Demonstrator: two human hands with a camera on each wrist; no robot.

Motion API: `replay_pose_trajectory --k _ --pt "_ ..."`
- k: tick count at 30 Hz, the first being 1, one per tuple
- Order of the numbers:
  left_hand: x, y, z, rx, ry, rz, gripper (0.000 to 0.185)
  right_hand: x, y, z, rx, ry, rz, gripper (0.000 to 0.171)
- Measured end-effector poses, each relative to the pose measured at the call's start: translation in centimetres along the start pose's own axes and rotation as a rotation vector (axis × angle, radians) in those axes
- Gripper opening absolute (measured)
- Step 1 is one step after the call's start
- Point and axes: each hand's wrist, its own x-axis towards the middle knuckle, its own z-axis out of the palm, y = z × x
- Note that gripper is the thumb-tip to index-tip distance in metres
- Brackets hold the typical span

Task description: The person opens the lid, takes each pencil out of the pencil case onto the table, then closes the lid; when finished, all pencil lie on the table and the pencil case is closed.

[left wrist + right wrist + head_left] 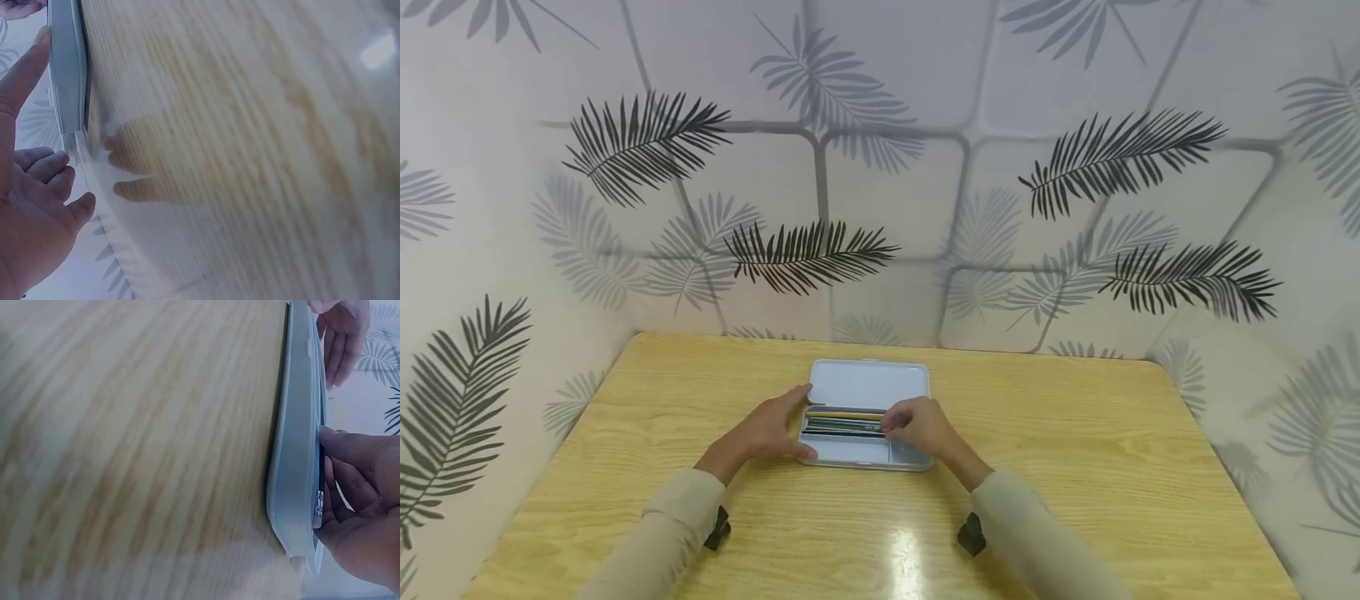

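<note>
A pale blue-grey pencil case (853, 451) lies open on the table, its lid (868, 382) folded back toward the wall. Several pencils (842, 425), one of them yellow, lie side by side in the long back compartment. My left hand (766, 427) spans the case's left end with fingers spread, the thumb at the front wall and the index finger near the lid. At the right end, my right hand (922, 427) pinches a dark pencil (321, 487) with pale lettering and a light tip. That pencil sits along the case's rim in the right wrist view.
The wooden table (1060, 467) extends around the case on all sides. Behind it hangs a pale backdrop (895, 192) with dark leaf prints. Dark wrist devices (972, 534) sit below both sleeves.
</note>
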Motion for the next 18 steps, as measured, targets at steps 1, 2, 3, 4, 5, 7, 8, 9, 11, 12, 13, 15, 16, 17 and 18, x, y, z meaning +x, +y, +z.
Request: replay_pose_trajectory --k 1,2,3,4,5,7,8,9,11,12,13,15,16,17,18 --pt "0.02 -0.03 0.03 -0.002 -0.001 -0.001 0.117 0.04 0.01 0.02 -0.006 -0.004 0.001 0.011" --pt "0.04 -0.07 0.05 -0.002 -0.001 0.0 0.117 0.08 0.0 0.02 -0.007 -0.007 0.004 0.01" --pt "0.05 -0.09 0.06 -0.005 -0.001 0.001 0.117 0.11 -0.03 0.01 -0.009 -0.012 0.005 0.011" --pt "0.07 -0.11 0.03 -0.008 -0.001 0.001 0.117 0.15 -0.08 -0.04 -0.012 -0.017 0.004 0.011" --pt "0.1 -0.12 0.0 -0.008 0.0 0.004 0.117 0.2 -0.15 -0.08 -0.018 -0.02 0.0 0.012" --pt "0.12 -0.15 -0.02 -0.005 -0.001 0.005 0.117 0.27 -0.3 -0.19 -0.019 -0.034 -0.013 0.013" --pt "0.13 -0.17 -0.02 -0.001 -0.002 0.007 0.117 0.29 -0.37 -0.22 -0.019 -0.039 -0.019 0.013" --pt "0.13 -0.18 -0.01 -0.001 -0.002 0.009 0.117 0.3 -0.43 -0.24 -0.019 -0.046 -0.03 0.014" --pt "0.11 -0.17 0.01 -0.006 -0.004 0.014 0.117 0.33 -0.5 -0.28 -0.023 -0.063 -0.04 0.013" --pt "0.11 -0.15 0.01 -0.008 -0.004 0.015 0.118 0.32 -0.53 -0.3 -0.023 -0.073 -0.04 0.013" --pt "0.08 -0.1 0.0 -0.013 -0.004 0.017 0.118 0.31 -0.54 -0.3 -0.025 -0.084 -0.038 0.013" --pt "0.04 0.03 -0.05 -0.022 -0.003 0.017 0.117 0.28 -0.54 -0.32 -0.035 -0.102 -0.04 0.013" --pt "0.01 0.1 -0.08 -0.024 -0.003 0.014 0.117 0.28 -0.52 -0.35 -0.038 -0.112 -0.043 0.013" --pt "-0.01 0.16 -0.11 -0.022 -0.002 0.009 0.117 0.27 -0.48 -0.38 -0.04 -0.121 -0.054 0.014" --pt "-0.03 0.19 -0.13 -0.02 -0.002 0.004 0.117 0.21 -0.46 -0.46 -0.042 -0.126 -0.067 0.015"
